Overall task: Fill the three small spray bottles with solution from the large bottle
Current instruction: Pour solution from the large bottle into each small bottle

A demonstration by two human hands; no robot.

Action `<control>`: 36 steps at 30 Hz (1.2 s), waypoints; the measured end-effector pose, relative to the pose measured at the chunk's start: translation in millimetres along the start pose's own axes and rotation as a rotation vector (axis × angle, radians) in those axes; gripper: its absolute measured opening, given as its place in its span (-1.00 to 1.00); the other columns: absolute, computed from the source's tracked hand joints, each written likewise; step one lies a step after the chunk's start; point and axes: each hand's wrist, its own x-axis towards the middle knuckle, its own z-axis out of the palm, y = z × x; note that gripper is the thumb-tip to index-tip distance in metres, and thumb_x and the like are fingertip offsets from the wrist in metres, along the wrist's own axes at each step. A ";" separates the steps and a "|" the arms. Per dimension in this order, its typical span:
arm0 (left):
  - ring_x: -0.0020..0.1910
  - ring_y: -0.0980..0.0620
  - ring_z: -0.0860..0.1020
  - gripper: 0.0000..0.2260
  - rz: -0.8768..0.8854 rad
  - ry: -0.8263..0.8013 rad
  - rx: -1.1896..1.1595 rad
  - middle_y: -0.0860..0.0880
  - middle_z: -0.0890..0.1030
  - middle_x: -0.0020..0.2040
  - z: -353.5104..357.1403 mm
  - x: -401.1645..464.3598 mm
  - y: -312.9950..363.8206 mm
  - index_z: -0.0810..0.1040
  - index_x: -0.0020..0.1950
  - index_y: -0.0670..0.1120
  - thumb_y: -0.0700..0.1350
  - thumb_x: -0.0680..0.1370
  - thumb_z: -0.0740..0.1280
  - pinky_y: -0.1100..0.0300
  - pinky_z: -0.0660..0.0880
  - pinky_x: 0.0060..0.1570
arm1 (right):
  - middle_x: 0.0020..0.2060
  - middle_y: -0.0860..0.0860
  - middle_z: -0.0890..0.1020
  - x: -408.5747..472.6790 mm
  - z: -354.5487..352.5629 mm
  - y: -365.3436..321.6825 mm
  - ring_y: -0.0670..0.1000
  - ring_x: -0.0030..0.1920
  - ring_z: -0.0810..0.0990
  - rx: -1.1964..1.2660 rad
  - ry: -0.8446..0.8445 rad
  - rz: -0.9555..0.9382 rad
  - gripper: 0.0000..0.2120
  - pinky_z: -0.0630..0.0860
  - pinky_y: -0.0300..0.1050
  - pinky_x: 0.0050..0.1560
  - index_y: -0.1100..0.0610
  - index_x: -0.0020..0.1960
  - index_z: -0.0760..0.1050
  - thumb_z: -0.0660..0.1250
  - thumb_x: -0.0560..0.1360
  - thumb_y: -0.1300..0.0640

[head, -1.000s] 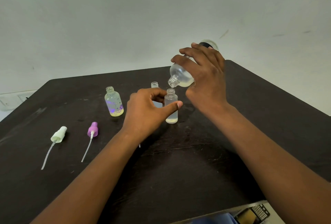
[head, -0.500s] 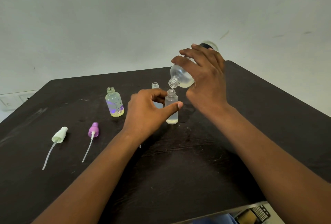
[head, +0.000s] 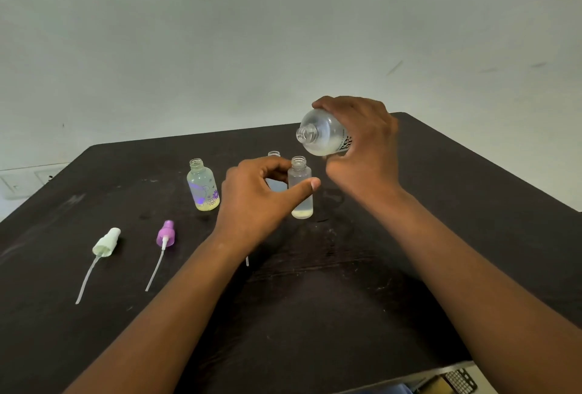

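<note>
My right hand (head: 362,147) grips the large clear bottle (head: 324,135), tilted with its open neck pointing left, raised a little above the small bottles. A clear small bottle (head: 300,201) stands upright with a thin layer of yellowish liquid at its bottom; my left hand (head: 255,201) holds it between thumb and fingers. Behind that hand, only the neck of a second small bottle (head: 274,154) shows. A third small bottle (head: 204,185) with purple flower print stands to the left, with a little yellow liquid inside.
Two loose spray heads with dip tubes lie at the left of the dark table (head: 315,299): a pale green one (head: 105,245) and a purple one (head: 165,234). A tube end (head: 247,261) shows under my left wrist. A phone (head: 453,382) lies beyond the near edge.
My right hand has lifted the large bottle up and away from the small bottle's mouth and turned its neck more level. My left hand keeps its hold.
</note>
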 end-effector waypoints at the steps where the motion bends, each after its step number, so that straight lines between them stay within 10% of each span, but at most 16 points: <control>1: -0.29 0.27 0.59 -0.80 0.006 0.007 -0.009 0.18 0.73 -0.19 -0.4 0.3 0.7 0.77 -0.03 0.10 0.16 0.43 0.60 0.32 0.40 -0.22 | 0.14 -0.13 0.66 0.6 -0.1 0.1 0.06 0.20 0.56 0.009 -0.006 0.022 -0.35 0.47 0.10 0.15 -0.06 0.28 0.60 0.44 0.19 0.21; 12: -0.49 0.18 0.44 -0.78 0.103 0.059 -0.108 0.12 0.73 -0.17 -10.9 2.9 0.6 0.74 0.01 0.07 0.14 0.45 0.55 0.34 0.34 -0.42 | -0.03 -0.16 0.68 3.5 -4.4 -0.3 -0.07 -0.03 0.65 0.238 -0.038 0.244 -0.37 0.63 0.03 -0.02 -0.05 0.20 0.57 0.54 0.25 -0.35; 36: -0.46 0.12 0.46 -0.79 -0.071 0.165 0.037 0.15 0.75 -0.11 -115.5 -38.8 -24.2 0.75 0.08 0.06 0.07 0.48 0.56 0.29 0.42 -0.43 | -0.02 -0.19 0.70 -20.1 2.9 -57.5 -0.12 -0.03 0.68 0.549 -0.192 0.160 -0.39 0.67 -0.03 -0.05 -0.03 0.20 0.60 0.49 0.33 -0.41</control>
